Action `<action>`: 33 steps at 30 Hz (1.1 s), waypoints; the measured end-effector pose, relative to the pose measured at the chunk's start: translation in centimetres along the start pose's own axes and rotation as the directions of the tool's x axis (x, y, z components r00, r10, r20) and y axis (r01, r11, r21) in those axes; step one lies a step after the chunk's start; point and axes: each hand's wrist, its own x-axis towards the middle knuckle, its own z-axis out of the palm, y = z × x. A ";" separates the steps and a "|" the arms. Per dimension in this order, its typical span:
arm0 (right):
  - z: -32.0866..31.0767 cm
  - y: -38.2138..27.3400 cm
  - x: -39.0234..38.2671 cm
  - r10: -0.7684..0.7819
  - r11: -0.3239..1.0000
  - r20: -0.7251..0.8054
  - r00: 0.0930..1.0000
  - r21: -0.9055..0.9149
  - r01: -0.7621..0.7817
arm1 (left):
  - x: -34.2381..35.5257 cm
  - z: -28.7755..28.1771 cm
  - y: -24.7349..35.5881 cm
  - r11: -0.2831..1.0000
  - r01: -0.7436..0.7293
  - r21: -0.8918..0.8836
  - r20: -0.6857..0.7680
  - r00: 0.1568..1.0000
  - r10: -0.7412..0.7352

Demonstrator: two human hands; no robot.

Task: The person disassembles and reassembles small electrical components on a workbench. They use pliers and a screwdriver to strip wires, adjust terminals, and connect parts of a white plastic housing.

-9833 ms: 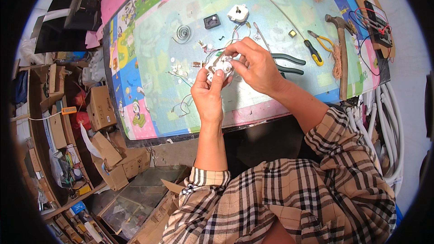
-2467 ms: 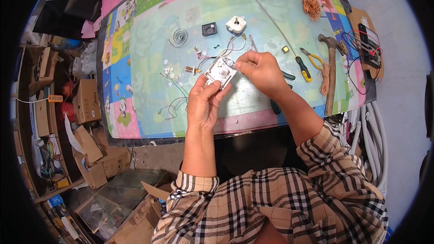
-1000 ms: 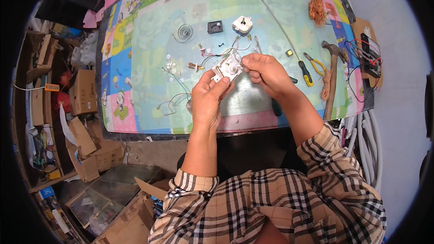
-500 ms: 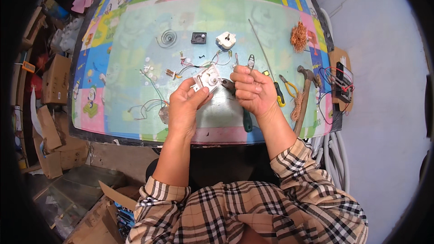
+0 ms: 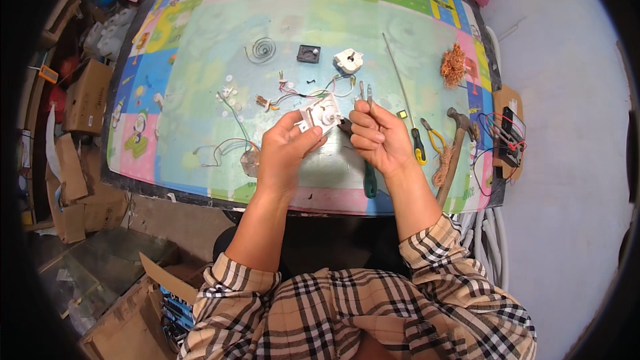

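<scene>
My left hand (image 5: pixel 288 150) grips a white plastic housing (image 5: pixel 321 115) with a round, gear-like part inside, its open face turned up. Close on the right, my right hand (image 5: pixel 381 135) is closed round a slim metal tool (image 5: pixel 370 93). Only a narrow metal end shows above the fingers, so its kind is unclear. Below that hand a green handle (image 5: pixel 370 180) lies on the table, partly covered. Beyond the housing lie thin coloured wires with connectors (image 5: pixel 265 103), a white round-cornered casing (image 5: pixel 348 61) and a small black square part (image 5: pixel 309 53).
A coiled spring (image 5: pixel 261 50) lies at the far left. To the right are a long screwdriver (image 5: pixel 418 147), yellow-handled pliers (image 5: pixel 436 137), a hammer (image 5: pixel 456 143) and a copper wire bundle (image 5: pixel 453 67). A meter with leads (image 5: pixel 511 137) stands by the wall. Cartons (image 5: pixel 87 103) fill the left side.
The view has shifted, so the tabletop things sit further right. The metal tool in my right hand has turned and shows a narrower side. My left hand still grips the white housing.
</scene>
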 end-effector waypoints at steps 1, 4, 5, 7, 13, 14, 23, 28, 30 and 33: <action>0.4 0.3 0.0 -0.076 0.984 -0.091 0.993 -0.166 0.060 | 0.1 -0.1 -0.1 1.000 0.021 0.000 0.004 1.000 -0.021; 1.0 1.7 0.5 -0.324 0.784 -0.148 0.934 -0.595 0.178 | 0.1 -0.1 -0.2 0.997 0.071 -0.013 0.009 0.997 -0.071; 1.0 2.1 0.6 -0.401 0.677 -0.136 0.906 -0.710 0.193 | 0.0 0.0 -0.1 0.996 0.080 -0.025 0.006 0.997 -0.080; 1.3 2.6 0.6 -0.480 0.551 -0.094 0.872 -0.806 0.216 | 0.0 0.1 -0.1 0.994 0.091 -0.056 0.005 0.996 -0.091; 1.1 3.9 0.6 -0.627 0.352 0.039 0.778 -0.877 0.327 | 0.2 0.5 0.0 0.982 0.135 -0.134 0.016 0.991 -0.134; 1.3 4.0 0.6 -0.643 0.316 0.049 0.764 -0.892 0.323 | 0.2 0.5 0.0 0.979 0.138 -0.148 0.025 0.990 -0.136; 1.6 4.6 0.6 -0.745 0.070 0.145 0.651 -0.954 0.292 | 0.6 0.3 -0.9 0.958 0.156 -0.241 0.071 0.987 -0.143; 1.9 4.3 0.3 -0.745 -0.020 0.166 0.646 -0.974 0.227 | 0.6 0.3 -1.0 0.948 0.170 -0.270 0.087 0.985 -0.152; 1.9 4.1 0.3 -0.732 -0.024 0.173 0.659 -0.973 0.229 | 0.8 0.0 -1.2 0.950 0.164 -0.265 0.090 0.985 -0.145; 1.8 3.8 0.3 -0.712 -0.032 0.172 0.680 -0.976 0.213 | 0.7 0.1 -1.1 0.956 0.162 -0.244 0.073 0.986 -0.148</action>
